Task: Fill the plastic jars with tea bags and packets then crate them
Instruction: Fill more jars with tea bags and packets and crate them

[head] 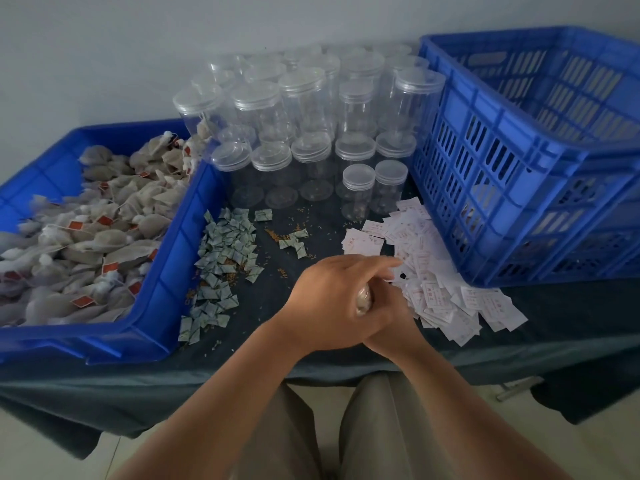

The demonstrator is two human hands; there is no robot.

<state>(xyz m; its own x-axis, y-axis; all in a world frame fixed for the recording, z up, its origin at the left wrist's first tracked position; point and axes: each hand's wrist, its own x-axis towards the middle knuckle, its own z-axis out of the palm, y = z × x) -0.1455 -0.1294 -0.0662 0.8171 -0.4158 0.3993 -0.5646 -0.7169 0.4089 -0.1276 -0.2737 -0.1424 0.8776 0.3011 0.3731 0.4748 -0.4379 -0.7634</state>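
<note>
Tray: shallow blue plastic tray (166, 271) at the far left of the worktop, one corner hanging past the near edge.
Tea bags: pale mesh tea bags with red-and-white tags (86, 220) heaped inside the tray, strings tangled together.
Green packets: small grey-green folded paper packets (225, 244) in a loose strip just beside the tray's right wall, with a few stragglers further right.
Grains: brown loose grains (277, 237) scattered among and beyond the green packets.
Jars: clear round plastic jars with clear lids (304, 109) standing upright in close rows at the back, between tray and crate; all look empty, and two shorter ones stand nearest the front.
Hands: together near the front edge. The left hand (329, 299) lies across the right hand (394, 317), fingers reaching toward the white packets. Between them sits a small pale rounded object (363, 301), possibly a filled jar, too blurred to tell. The right fingers curl round it; the left hand's grip cannot be told.
White packets: flat white paper packets with red print (436, 289) spread in a pile touching the crate's foot.
Crate: tall blue slatted plastic crate (502, 188) at the far right.
Worktop: dark cloth-covered worktop (571, 306) under everything.
</note>
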